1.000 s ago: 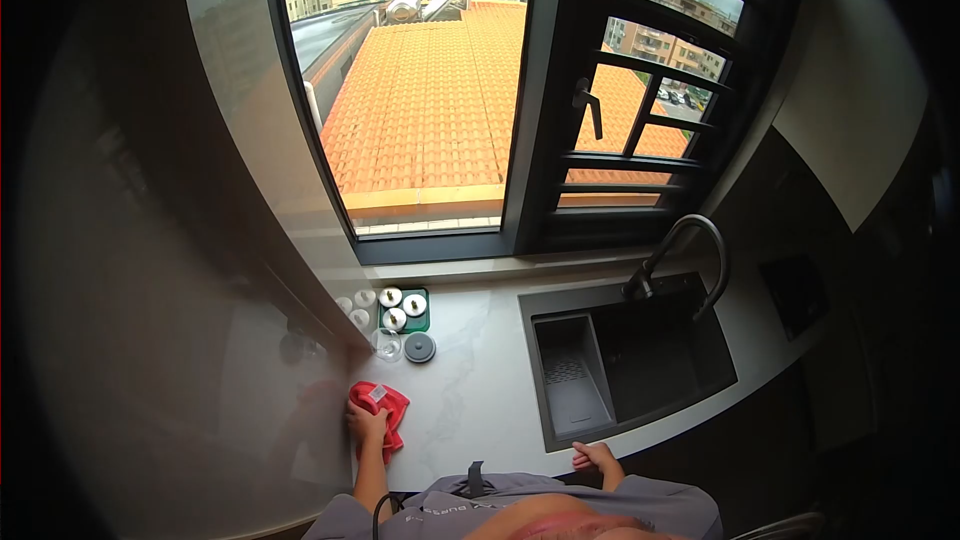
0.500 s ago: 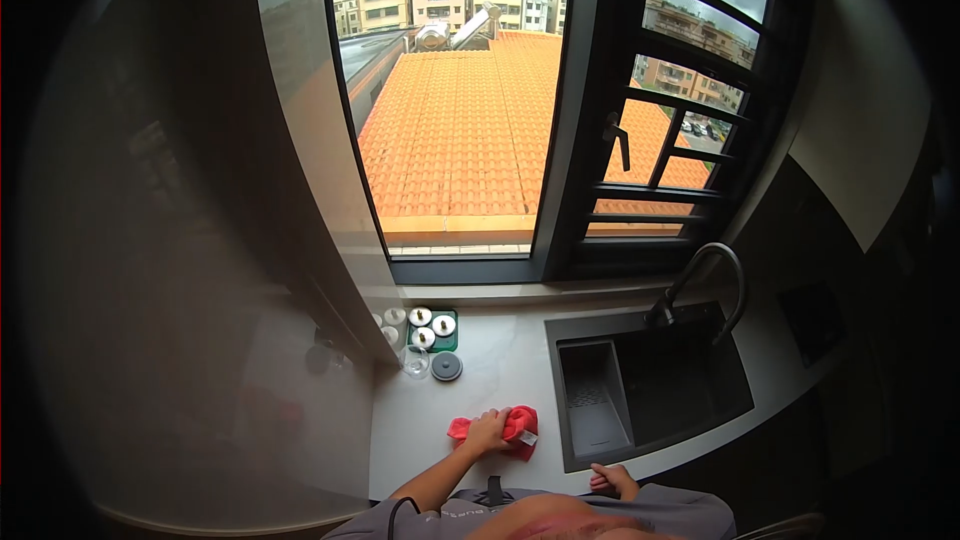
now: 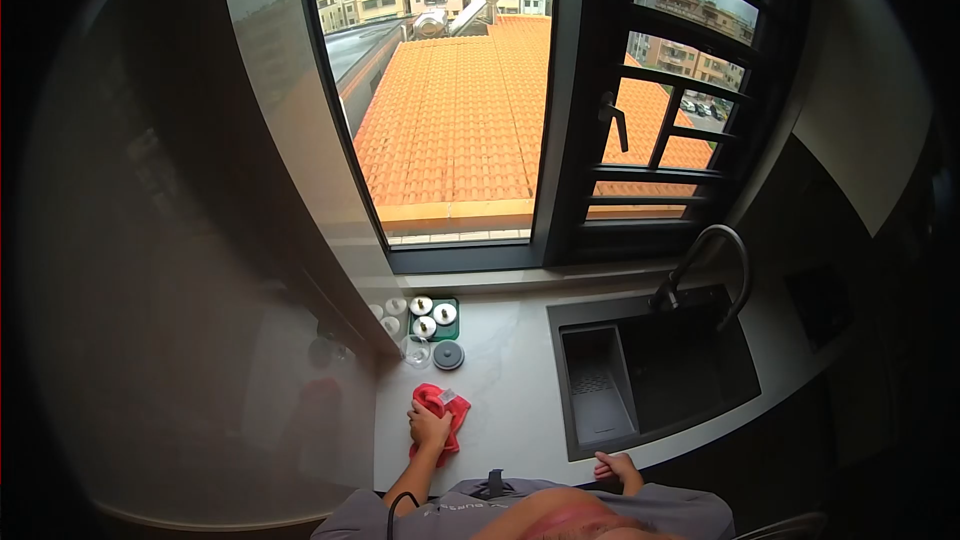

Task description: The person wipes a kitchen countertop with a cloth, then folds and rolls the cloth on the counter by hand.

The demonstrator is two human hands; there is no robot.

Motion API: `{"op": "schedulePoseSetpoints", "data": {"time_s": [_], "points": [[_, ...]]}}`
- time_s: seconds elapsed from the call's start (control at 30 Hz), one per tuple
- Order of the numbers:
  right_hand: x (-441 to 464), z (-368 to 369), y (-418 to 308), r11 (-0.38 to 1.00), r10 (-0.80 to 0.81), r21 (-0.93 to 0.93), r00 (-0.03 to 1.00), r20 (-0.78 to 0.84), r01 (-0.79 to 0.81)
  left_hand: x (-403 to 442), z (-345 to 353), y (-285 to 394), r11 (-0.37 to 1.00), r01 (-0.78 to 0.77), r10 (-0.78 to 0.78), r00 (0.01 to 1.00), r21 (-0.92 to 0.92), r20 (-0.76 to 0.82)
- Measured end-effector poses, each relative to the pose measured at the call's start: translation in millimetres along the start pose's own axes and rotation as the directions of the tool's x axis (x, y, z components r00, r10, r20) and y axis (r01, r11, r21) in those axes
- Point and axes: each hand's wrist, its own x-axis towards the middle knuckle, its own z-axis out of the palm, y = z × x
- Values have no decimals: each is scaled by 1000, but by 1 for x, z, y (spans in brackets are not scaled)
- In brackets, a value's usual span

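My left hand (image 3: 430,427) grips a crumpled red cloth (image 3: 457,408) against the white countertop (image 3: 510,390), toward its left side. A pale tag shows on the cloth's upper part, and the cloth spreads out on both sides of my fingers. My right hand (image 3: 616,467) hovers at the counter's front edge, just below the sink's near rim. Its fingers are curled in, and nothing shows in them. Beyond the cloth sit a round grey lid (image 3: 449,355) and a clear glass vessel (image 3: 415,351), both apart from my left hand.
Several white-topped jars (image 3: 424,327) stand on a green tray (image 3: 449,330) at the back left. A dark sink (image 3: 690,370) with a curved faucet (image 3: 742,260) lies to the right. A glossy panel (image 3: 300,380) bounds the counter on the left; a window (image 3: 450,258) is behind.
My left hand has slid the red cloth leftward across the counter, closer to the glossy panel. The right hand stays about where it was. The view has shifted slightly.
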Motion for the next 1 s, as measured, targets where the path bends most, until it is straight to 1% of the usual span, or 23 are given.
{"op": "schedulePoseSetpoints", "data": {"time_s": [0.03, 0.07, 0.1, 0.17, 0.2, 0.23, 0.27, 0.3, 0.37, 0.4, 0.47, 0.5, 0.53, 0.57, 0.6, 0.63, 0.7, 0.73, 0.8, 0.83, 0.93, 0.97, 1.0], "points": [[-1, 1, -1, 1000, -9, 3, 1000, -6, 9, -3, 13, 21, 999, -12, 14, 998, -33, 62], [-3, 1, -1, 1000, -16, 6, 1000, -14, 16, -13, 16, 45, 996, -77, 81, 988, -35, 135], [-6, 2, -3, 1000, -15, 12, 1000, -20, 16, -18, 31, 59, 979, -203, 204, 961, -22, 190], [-7, 2, -3, 1000, -12, 5, 1000, -12, 12, -38, 28, 93, 904, -426, 405, 824, -37, 396], [-1, 0, 0, 1000, 4, 1, 1000, -12, -4, -39, 44, 95, 803, -578, 578, 692, -146, 433], [-5, 0, 2, 1000, 11, 4, 1000, -16, -11, -41, 57, 96, 669, -701, 720, 526, -249, 452], [-6, 2, 0, 1000, 7, 3, 1000, -19, -7, -46, 69, 92, 545, -781, 789, 355, -305, 502], [-7, 3, -3, 1000, -1, 0, 1000, -21, 1, -49, 71, 93, 411, -834, 828, 173, -367, 533], [-6, 1, -1, 1000, -6, 8, 1000, -2, 6, -58, 54, 84, 309, -871, 802, 23, -382, 597], [-7, 1, -2, 1000, -5, 5, 1000, -2, 5, -55, 52, 67, 312, -880, 828, 67, -358, 557], [-3, 1, -2, 1000, -7, 4, 1000, 3, 7, -44, 39, 31, 604, -746, 765, 443, -280, 468], [-1, 0, 0, 1000, -24, 13, 1000, 5, 24, -35, 19, 8, 717, -639, 693, 617, -276, 373], [0, 1, 1, 999, -43, 24, 999, 4, 42, -29, -1, -5, 890, -401, 453, 828, -215, 331], [0, 2, 0, 999, -42, 29, 999, 6, 41, -12, 9, -36, 935, -263, 299, 945, -240, 131], [-2, 2, -2, 999, -28, 23, 1000, 3, 28, 2, 3, -55, 960, -110, 126, 991, -259, 46], [-3, 1, -2, 1000, -14, 14, 1000, -1, 14, 13, -4, -73, 956, 44, -57, 998, -290, -36], [-6, 1, -2, 1000, 0, 3, 1000, 1, 0, 35, 0, -102, 948, 146, -215, 949, -284, -229], [-6, 0, -4, 1000, 5, -5, 1000, 2, -5, 34, 4, -101, 947, 150, -220, 948, -285, -230], [-5, -1, -3, 1000, -3, -9, 1000, 4, 3, 26, 17, -81, 977, 136, -185, 927, -167, -327], [-3, 0, -3, 1000, -14, -3, 1000, 5, 14, 14, 13, -56, 984, 120, -152, 950, -128, -274], [2, 0, 0, 1000, 0, -13, 1000, -14, 0, -20, 27, 13, 986, -59, 52, 997, -155, -48], [1, -1, 1, 1000, 1, -11, 1000, -19, -1, -34, 39, 33, 972, -188, 190, 982, -141, -2], [2, -1, 1, 1000, 1, -11, 1000, -11, -1, -50, 42, 54, 942, -315, 327, 940, -117, 99]]}}
